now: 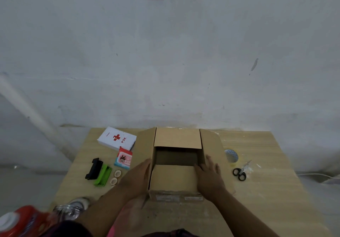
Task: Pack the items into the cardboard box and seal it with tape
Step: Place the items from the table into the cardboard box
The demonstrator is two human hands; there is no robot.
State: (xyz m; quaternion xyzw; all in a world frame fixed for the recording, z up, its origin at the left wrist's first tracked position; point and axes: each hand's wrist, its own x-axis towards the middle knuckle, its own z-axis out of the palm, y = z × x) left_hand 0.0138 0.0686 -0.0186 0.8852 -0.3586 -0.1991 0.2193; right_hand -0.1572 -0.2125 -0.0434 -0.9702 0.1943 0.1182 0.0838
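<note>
An open cardboard box (177,138) stands mid-table with its flaps spread, and its inside looks dark. My left hand (138,177) lies flat against the box's left side. My right hand (209,176) rests with straight fingers on the right flap. Left of the box lie a white first-aid box with a red cross (116,138), a pink wipes pack (123,158), a black plastic part (94,168), a green plastic part (103,175) and two small tape rolls (116,177). A clear tape roll (231,155) and black scissors (240,172) lie to the right.
The wooden table (266,190) abuts a white wall. At the front left corner stand a red container with a white cap (20,220) and a clear glass jar (72,208). A white cable (318,175) runs off the table's right side.
</note>
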